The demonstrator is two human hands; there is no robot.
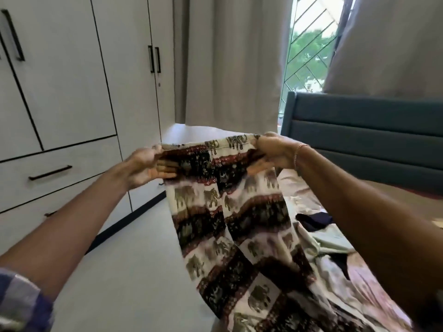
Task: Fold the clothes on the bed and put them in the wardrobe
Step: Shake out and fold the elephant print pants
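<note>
The bed (299,185), fitted with a teal padded headboard (369,130) and covered by a pinkish sheet (291,174), carried a loose heap of unfolded clothes (323,254), in which a dark navy garment (314,221) lay nearest the headboard, with a pale green garment (335,242) just beside it.

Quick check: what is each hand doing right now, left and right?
Left hand: grips the elephant-print trousers at the waistband.
Right hand: grips the waistband's other end.
</note>
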